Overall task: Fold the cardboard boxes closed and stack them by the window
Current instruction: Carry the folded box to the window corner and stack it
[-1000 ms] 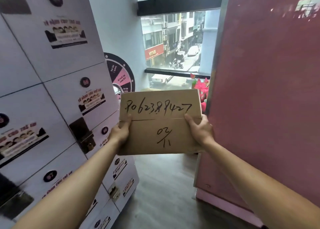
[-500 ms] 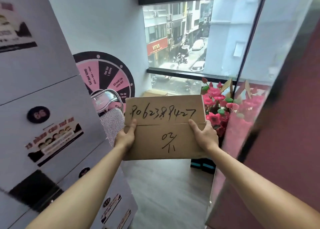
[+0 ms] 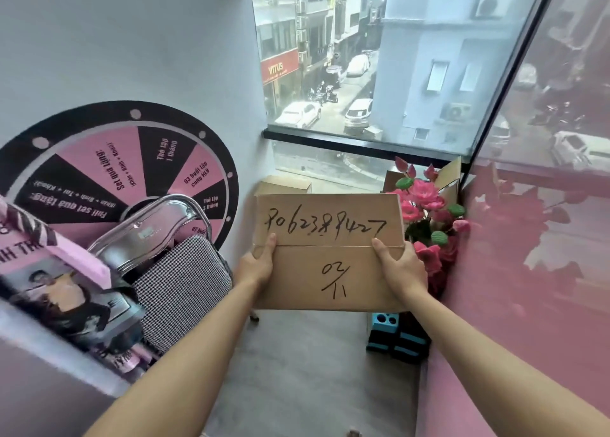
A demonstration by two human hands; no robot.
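Left hand (image 3: 255, 266) and right hand (image 3: 401, 268) grip closed box (image 3: 330, 255) by its sides; keep it level, set squarely on box ahead (image 3: 285, 184) by window (image 3: 379, 73).

cardboard box (image 3: 330, 252): "90623889427" and "02/11" are handwritten (black marker) | street sign (image 3: 280, 69): "VITUS" is read

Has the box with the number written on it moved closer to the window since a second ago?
Yes. The cardboard box, carried in both hands, has moved forward toward the window; the black sill and the pink flowers now sit much nearer.
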